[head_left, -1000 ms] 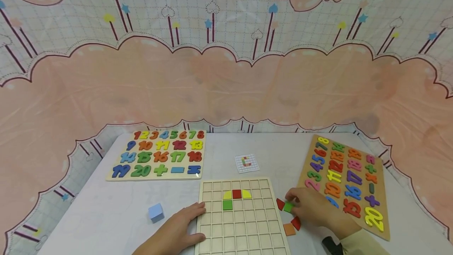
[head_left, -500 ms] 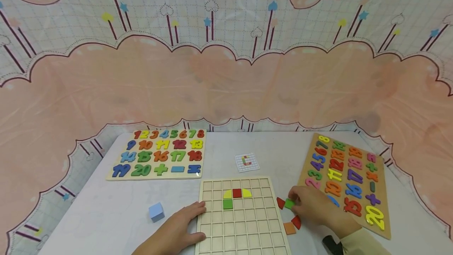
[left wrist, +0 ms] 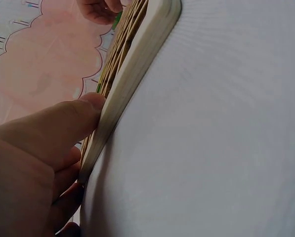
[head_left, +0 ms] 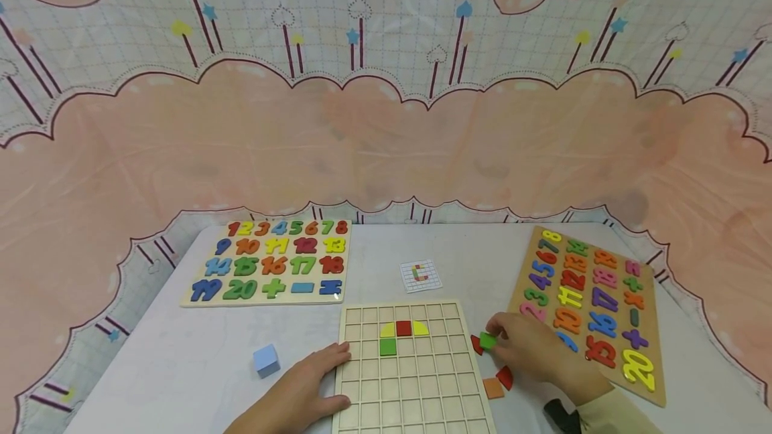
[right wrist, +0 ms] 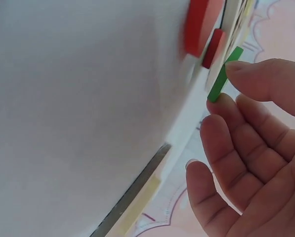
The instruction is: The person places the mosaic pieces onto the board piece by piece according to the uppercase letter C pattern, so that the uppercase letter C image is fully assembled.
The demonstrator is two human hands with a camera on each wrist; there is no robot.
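Note:
In the head view a wooden grid board [head_left: 416, 387] lies on the table, with a yellow quarter-round tile [head_left: 420, 329], a red square tile [head_left: 403, 328] and a green square tile [head_left: 388, 346] among those in its cells. My left hand [head_left: 301, 384] rests at the board's left edge, thumb and fingertips touching it. Beside the right edge, my right hand [head_left: 531, 353] pinches another green tile [right wrist: 225, 74] between thumb and fingers, tilted and lifted off the table in the right wrist view. Next to it lies a red tile [head_left: 477, 345].
Another red tile [head_left: 505, 378] and an orange square tile [head_left: 494, 388] lie right of the board. A pattern card [head_left: 420, 276] sits behind it. Number puzzle boards stand left [head_left: 193, 297] and right [head_left: 657, 353]. A blue cube [head_left: 266, 361] is at the left.
My right hand has raised the green tile off the table and moved it slightly left toward the board. My left hand has stayed in place.

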